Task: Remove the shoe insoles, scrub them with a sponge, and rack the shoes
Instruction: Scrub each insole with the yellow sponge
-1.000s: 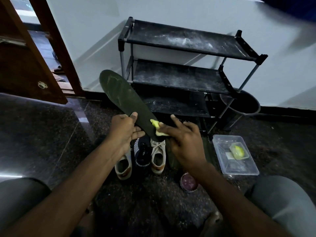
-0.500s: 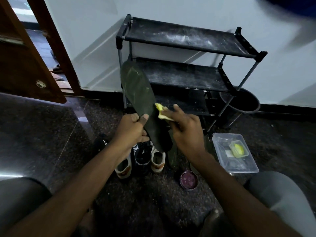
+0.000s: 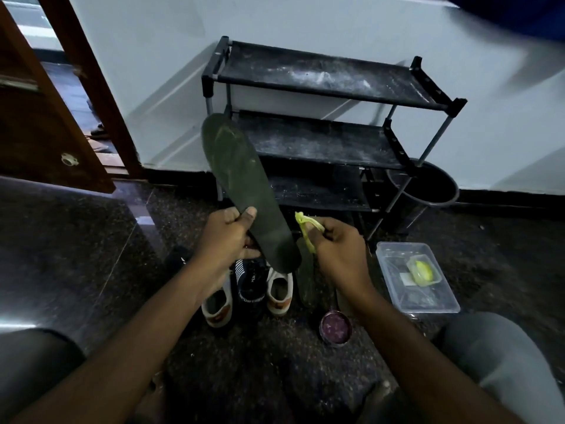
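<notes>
My left hand [image 3: 227, 237] grips a dark green insole [image 3: 241, 182] near its heel end, thumb on top, the toe end pointing up and away. My right hand [image 3: 336, 249] pinches a thin yellow-green sponge [image 3: 305, 229] just to the right of the insole, not touching it. Below on the floor stand two white shoes [image 3: 279, 290] with a black shoe [image 3: 250, 286] between them. A second dark insole [image 3: 305, 280] lies beside the right white shoe. The black three-shelf rack [image 3: 321, 145] stands behind, against the wall, its shelves bare.
A clear plastic tub [image 3: 415, 276] with a small yellow container inside sits at the right. A small round purple tin [image 3: 335, 327] lies near my right forearm. A dark bucket [image 3: 428, 185] stands right of the rack. A wooden door [image 3: 36, 111] stands open at left.
The insole swung more upright, then tilted back left. My right hand drew the sponge off the insole's surface and now holds it apart, to the right.
</notes>
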